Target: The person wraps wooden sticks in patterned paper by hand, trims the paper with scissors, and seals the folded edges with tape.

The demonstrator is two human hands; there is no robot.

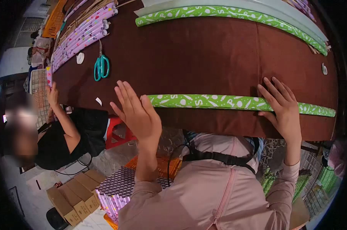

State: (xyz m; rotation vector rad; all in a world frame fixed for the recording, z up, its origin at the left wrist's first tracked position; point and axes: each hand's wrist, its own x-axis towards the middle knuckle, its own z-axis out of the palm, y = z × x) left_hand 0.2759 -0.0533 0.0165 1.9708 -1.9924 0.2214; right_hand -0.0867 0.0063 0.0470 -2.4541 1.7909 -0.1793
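A green roll of wrapping paper (211, 101) with white printed shapes lies across the brown-covered table in front of me. My left hand (137, 115) is held at the roll's left end, fingers stretched out and thumb side toward it; whether it touches the end I cannot tell. Flat on the right part of the same roll rests my right hand (281, 105), its fingers spread. Teal-handled scissors (101, 67) lie beyond my left hand. A small white scrap (99, 101) sits near the table's front edge.
Another green roll (219, 13) lies at the far side beside pale sheets (234, 4). Pink rolls (81, 36) are stacked at the back left. White tape rings (80, 58) lie nearby. A co-worker's hand (52, 95) holds a pink roll. Cartons (71, 195) stand on the floor.
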